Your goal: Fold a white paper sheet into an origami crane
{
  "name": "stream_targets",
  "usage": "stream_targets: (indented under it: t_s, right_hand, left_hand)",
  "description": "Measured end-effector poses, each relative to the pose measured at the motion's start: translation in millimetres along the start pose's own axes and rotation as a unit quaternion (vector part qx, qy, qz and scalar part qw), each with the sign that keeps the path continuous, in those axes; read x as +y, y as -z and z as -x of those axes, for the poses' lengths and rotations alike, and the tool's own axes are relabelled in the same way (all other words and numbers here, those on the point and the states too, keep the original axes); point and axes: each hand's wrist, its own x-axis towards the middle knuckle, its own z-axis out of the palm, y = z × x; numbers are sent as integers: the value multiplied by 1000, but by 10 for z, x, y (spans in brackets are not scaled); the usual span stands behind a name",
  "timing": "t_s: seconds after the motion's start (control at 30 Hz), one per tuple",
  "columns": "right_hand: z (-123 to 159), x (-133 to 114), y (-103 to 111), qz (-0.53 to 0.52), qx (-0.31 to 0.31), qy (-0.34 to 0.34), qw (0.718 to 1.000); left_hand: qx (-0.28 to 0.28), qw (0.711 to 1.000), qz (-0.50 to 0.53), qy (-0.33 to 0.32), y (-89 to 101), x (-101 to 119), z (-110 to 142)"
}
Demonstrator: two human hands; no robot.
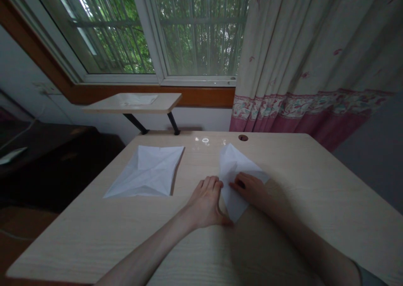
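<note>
A folded white paper (234, 168) lies on the light wooden desk (299, 193) near the middle. My left hand (206, 202) rests flat at the paper's left edge, fingers stretched out and close together, thumb touching the paper's lower tip. My right hand (252, 189) presses down on the paper's right part with its fingers curled on the sheet. A second white sheet (146, 170), creased with diagonal folds and unfolded flat, lies to the left, apart from both hands.
A small raised shelf (132, 103) on black legs stands at the desk's back left under the window (151, 30). A cable hole (243, 137) sits near the back edge. A flowered curtain (315, 55) hangs at the right. Dark furniture (47, 160) stands left of the desk.
</note>
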Motion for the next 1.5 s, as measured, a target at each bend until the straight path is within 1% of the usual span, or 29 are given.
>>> stream_targets:
  t_s: [0.13, 0.27, 0.4, 0.57, 0.83, 1.07, 1.17, 1.27, 1.4, 1.47, 1.5]
  right_hand:
    - [4, -12, 17, -5, 5, 1, 1000]
    - [4, -17, 25, 0, -4, -1, 1000]
    - [2, 8, 0, 8, -10, -1, 1000]
    - [6, -3, -4, 13, -10, 1, 1000]
    - [23, -42, 27, 14, 4, 12, 1000]
    - [29, -2, -1, 7, 13, 20, 1000]
    - [33, 23, -16, 4, 27, 27, 999]
    - [41, 34, -21, -1, 42, 27, 999]
    - [45, 45, -33, -3, 72, 28, 997]
    - [41, 59, -47, -2, 91, 30, 995]
    - [39, 69, -54, -1, 100, 34, 994]
  left_hand:
    - [-4, 1000, -5, -4, -8, -28, -18]
    - [-8, 1000, -9, -16, 28, -67, -40]
    - [12, 999, -27, -34, 52, -128, -56]
    - [39, 998, -47, -26, 8, -198, -77]
    - [40, 997, -63, -26, -28, -237, -87]
    - [67, 995, -63, -43, -40, -256, -87]
    - [91, 992, -62, -54, -41, -257, -86]
    - [140, 987, -42, -71, -29, -253, -78]
    - [227, 967, -40, -112, -4, -246, -60]
    - [251, 957, -56, -134, 6, -237, -51]
    - [253, 955, -62, -143, 10, -230, -48]
